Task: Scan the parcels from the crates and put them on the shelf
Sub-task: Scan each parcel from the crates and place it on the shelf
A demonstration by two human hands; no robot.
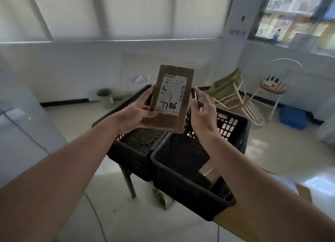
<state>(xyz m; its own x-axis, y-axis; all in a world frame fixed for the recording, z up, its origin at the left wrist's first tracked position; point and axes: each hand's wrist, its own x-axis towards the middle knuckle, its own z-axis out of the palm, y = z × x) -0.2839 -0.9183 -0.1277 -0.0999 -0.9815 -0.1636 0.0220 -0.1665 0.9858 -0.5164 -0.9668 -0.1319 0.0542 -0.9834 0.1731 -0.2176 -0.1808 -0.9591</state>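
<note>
Forearms: both mine, reaching forward over two black crates [192, 192].
Left hand [134, 115]: grips the parcel [170, 98], upright, label facing me.
Right hand [203, 115]: fingers curled round a thin dark device [196, 99], just right of the parcel.
Hard to see: device mostly hidden; a taped box [208, 173] below my right wrist, partly covered.

Counts by kind
Two black crates [137, 151] [190, 192], two cardboard parcels [172, 98] [208, 173] (one held up), two white chairs [279, 86] [233, 95].

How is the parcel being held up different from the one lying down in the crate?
The held parcel is upright in the left hand, its white label with handwritten digits facing the camera; the crate parcel lies low in the right crate, partly hidden, no label visible. Both are brown cardboard.
</note>
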